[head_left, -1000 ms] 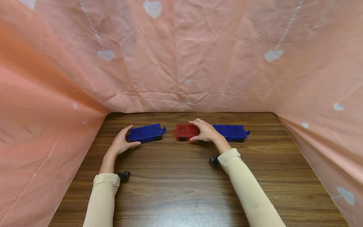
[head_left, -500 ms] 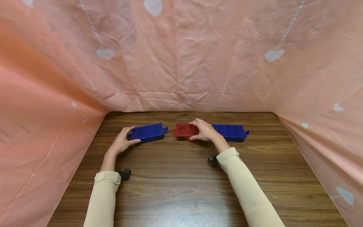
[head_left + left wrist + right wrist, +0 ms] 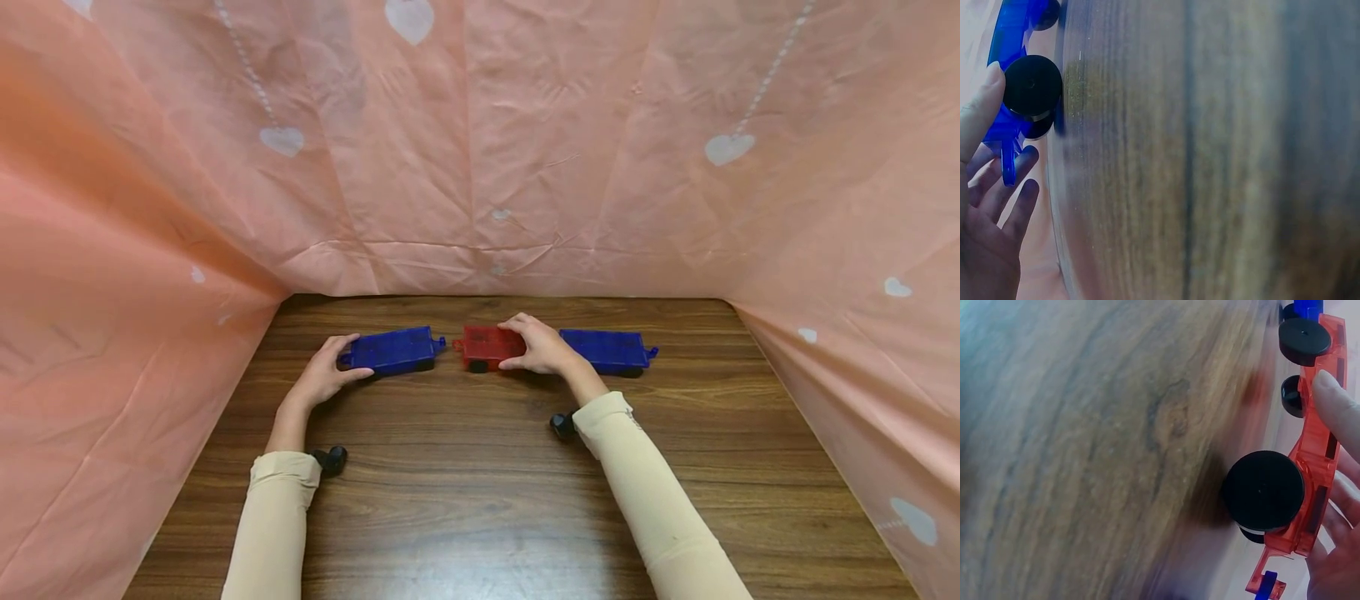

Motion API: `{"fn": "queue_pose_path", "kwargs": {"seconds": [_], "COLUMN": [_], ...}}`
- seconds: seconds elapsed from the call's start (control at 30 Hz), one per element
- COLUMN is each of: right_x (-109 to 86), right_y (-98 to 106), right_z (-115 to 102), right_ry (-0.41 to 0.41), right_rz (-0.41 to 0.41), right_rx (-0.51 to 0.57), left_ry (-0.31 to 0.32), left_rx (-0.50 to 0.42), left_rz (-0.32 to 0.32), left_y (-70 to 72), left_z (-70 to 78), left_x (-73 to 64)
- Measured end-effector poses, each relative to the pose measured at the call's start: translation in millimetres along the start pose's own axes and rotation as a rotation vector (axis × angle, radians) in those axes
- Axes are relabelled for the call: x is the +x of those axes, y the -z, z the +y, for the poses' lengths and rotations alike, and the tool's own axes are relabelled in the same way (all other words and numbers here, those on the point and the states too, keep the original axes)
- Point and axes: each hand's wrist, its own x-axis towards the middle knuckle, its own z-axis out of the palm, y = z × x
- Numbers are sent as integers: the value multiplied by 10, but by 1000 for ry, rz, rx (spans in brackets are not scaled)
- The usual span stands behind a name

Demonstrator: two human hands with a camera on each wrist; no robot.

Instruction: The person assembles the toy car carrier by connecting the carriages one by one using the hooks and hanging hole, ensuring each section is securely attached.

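Three toy wagons stand in a row on the table. My left hand (image 3: 318, 379) grips the left end of a see-through blue wagon (image 3: 392, 352), thumb on the near side, fingers at the far side. My right hand (image 3: 546, 348) holds a red wagon (image 3: 483, 347) across its body, hiding its right part. A narrow gap lies between the left wagon's hook (image 3: 441, 342) and the red wagon's left coupling (image 3: 457, 344). Behind the right hand stands a second blue wagon (image 3: 609, 352). In the right wrist view, a blue hook (image 3: 1266, 585) sits in the red wagon's lower coupling.
The wood-grain table (image 3: 450, 483) runs back to a pink cloth (image 3: 480, 192) with white hearts, which also hangs along both sides. Small black wrist cameras (image 3: 331, 460) stick out at the cuffs, near the tabletop.
My left hand and its blue wagon have shifted slightly right. The red wagon and the right-hand blue wagon have slid slightly left, so the gap between left hook and red coupling is narrower.
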Motion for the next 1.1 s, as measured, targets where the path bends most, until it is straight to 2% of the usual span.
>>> {"fn": "queue_pose_path", "kwargs": {"seconds": [0.53, 1.1], "right_x": [107, 191], "right_y": [-15, -66], "right_z": [-111, -139], "right_ry": [25, 17], "right_rz": [29, 19], "right_rx": [30, -15], "left_ry": [10, -7], "left_rx": [-7, -3], "left_rz": [-18, -17], "left_y": [-11, -8], "left_z": [22, 1], "left_x": [2, 7]}}
